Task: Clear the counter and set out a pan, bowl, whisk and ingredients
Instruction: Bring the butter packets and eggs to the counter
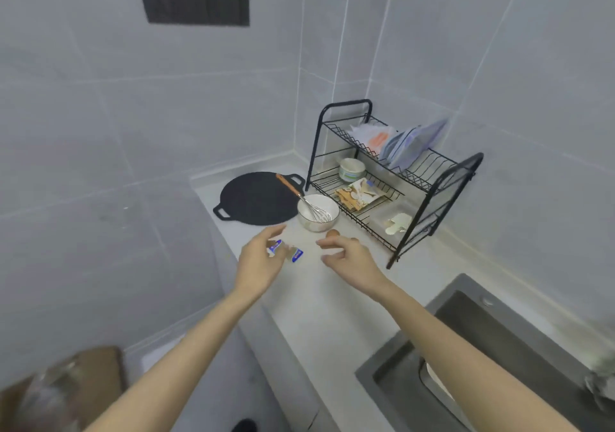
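A flat black pan (256,198) lies at the far end of the pale counter (332,305). Beside it stands a white bowl (316,223) holding a whisk (289,185) with a wooden handle. My left hand (258,260) hovers over the counter's left edge and pinches small blue-and-white packets (297,254) at its fingertips. My right hand (351,255) hangs next to it with loosely curled fingers and holds nothing. Two brown eggs (332,232) rest on the counter just beyond my right hand, partly hidden by it.
A black two-tier dish rack (442,178) stands against the right wall, holding bags, a cup, a brown packet and a container. A steel sink (466,302) is sunk into the counter at the near right. Tiled walls close in at the back and right.
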